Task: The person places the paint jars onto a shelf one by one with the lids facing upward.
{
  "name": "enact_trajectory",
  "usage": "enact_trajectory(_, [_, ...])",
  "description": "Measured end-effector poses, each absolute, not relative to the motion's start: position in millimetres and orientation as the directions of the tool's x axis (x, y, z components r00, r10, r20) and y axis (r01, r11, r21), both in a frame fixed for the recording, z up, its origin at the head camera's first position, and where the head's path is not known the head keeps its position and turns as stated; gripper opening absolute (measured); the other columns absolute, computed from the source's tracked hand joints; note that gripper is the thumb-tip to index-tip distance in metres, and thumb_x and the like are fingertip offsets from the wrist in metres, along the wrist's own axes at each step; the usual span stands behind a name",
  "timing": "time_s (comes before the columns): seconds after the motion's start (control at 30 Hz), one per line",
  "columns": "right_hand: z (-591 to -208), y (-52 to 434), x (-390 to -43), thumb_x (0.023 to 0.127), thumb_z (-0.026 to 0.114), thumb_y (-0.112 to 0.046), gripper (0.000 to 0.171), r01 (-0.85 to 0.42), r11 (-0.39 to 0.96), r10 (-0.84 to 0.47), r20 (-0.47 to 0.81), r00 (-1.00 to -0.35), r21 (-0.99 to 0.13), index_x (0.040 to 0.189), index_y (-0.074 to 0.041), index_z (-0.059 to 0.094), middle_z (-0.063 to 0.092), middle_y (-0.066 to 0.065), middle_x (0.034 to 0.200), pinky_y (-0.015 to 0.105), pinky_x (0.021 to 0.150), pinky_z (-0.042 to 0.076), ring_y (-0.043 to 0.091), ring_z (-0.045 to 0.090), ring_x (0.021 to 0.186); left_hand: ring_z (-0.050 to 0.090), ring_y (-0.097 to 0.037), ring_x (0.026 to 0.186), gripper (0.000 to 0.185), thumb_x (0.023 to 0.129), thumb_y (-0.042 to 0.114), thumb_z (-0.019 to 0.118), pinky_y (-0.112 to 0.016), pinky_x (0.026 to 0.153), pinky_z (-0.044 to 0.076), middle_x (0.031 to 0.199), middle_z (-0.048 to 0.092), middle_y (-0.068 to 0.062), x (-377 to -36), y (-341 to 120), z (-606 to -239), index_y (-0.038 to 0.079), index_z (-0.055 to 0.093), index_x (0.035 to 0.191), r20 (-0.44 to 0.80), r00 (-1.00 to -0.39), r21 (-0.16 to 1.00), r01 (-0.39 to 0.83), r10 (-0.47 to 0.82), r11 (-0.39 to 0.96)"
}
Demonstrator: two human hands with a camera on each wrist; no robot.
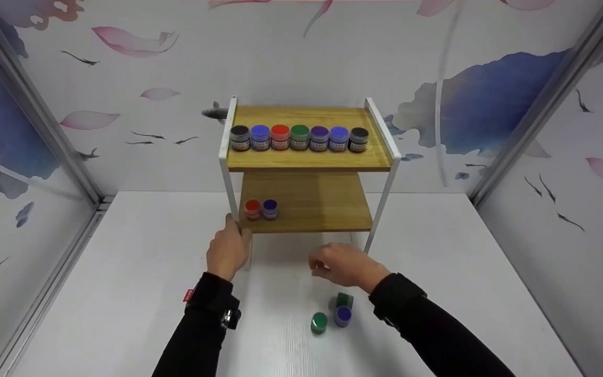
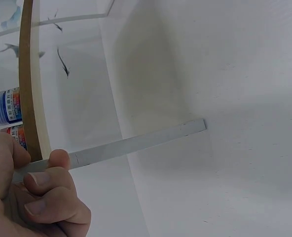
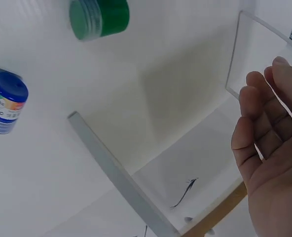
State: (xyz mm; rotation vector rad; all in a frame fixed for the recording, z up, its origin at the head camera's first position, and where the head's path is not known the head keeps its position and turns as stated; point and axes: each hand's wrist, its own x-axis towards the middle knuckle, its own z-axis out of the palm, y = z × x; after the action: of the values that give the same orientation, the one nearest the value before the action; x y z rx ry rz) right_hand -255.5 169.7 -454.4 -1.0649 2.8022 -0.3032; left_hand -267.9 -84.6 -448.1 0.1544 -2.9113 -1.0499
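Two hands are out over the white table [image 1: 123, 293]. The left hand [image 1: 228, 250] grips the front left leg of the little wooden shelf rack [image 1: 309, 159], fingers curled round the white metal right at the corner of the lower shelf; the left wrist view shows that grip pretty clearly. The right hand [image 1: 344, 264] hovers over the table in front of the rack, fingers loose and holding nothing, as the right wrist view shows an open palm.

Just behind that right hand sit three small paint jars on the table: a green jar [image 1: 319, 322], a purple jar [image 1: 343, 315] and another dark green jar [image 1: 344, 300], all bunched close together.

On the lower shelf, near the left corner, a red jar [image 1: 252, 209] and a blue jar [image 1: 270, 208] stand side by side. Up top there's a row of seven jars [image 1: 299, 137] lined up across the shelf.
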Motion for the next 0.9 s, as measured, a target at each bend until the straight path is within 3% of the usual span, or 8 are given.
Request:
enact_trajectory(0.2, [-474, 176, -242, 0.09, 0.068, -0.039, 0.024, -0.663, 0.69, -0.709, -0.084, -0.7, -0.29, 0.097, -0.017, 0.072, 0.072, -0.005, 0.088, 0.025, 0.075, 0.052, 0.006, 0.061, 0.078, 0.054, -0.022, 0.068, 0.065, 0.099, 0.029, 0.038, -0.034, 0.057, 0.043, 0.097, 0.066, -0.018, -269, -84, -449, -0.009, 0.024, 0.149, 0.004, -0.994, 0.637, -0.081, -0.109, 0.766])
enact_trajectory(0.4, [-491, 171, -227, 0.082, 0.072, -0.051, 0.044, -0.667, 0.694, -0.716, -0.169, -0.677, -0.272, 0.115, -0.021, 0.067, 0.071, -0.002, 0.103, 0.031, 0.082, 0.051, 0.012, 0.064, 0.091, 0.052, -0.021, 0.064, 0.063, 0.099, 0.028, 0.038, -0.032, 0.053, 0.04, 0.089, 0.064, -0.016, -269, -86, -449, -0.009, 0.026, 0.148, 0.015, -0.994, 0.634, -0.076, -0.11, 0.77])
enact_trajectory(0.6, [-503, 170, -217, 0.075, 0.079, -0.051, 0.058, -0.673, 0.703, -0.711, -0.255, -0.656, -0.229, 0.126, -0.029, 0.061, 0.067, -0.005, 0.117, 0.036, 0.091, 0.044, 0.009, 0.058, 0.1, 0.05, -0.018, 0.059, 0.057, 0.098, 0.027, 0.039, -0.03, 0.048, 0.036, 0.078, 0.058, -0.009, -268, -84, -450, -0.007, 0.034, 0.143, 0.014, -0.994, 0.635, -0.074, -0.107, 0.769])
enact_trajectory(0.9, [-517, 175, -217, 0.073, 0.082, -0.046, 0.059, -0.679, 0.697, -0.715, -0.3, -0.632, -0.232, 0.126, -0.034, 0.06, 0.065, -0.008, 0.119, 0.038, 0.096, 0.042, 0.008, 0.057, 0.101, 0.049, -0.018, 0.059, 0.063, 0.099, 0.027, 0.04, -0.029, 0.048, 0.036, 0.08, 0.058, -0.009, -267, -84, -449, -0.009, 0.026, 0.148, 0.012, -0.994, 0.648, -0.078, -0.113, 0.757])
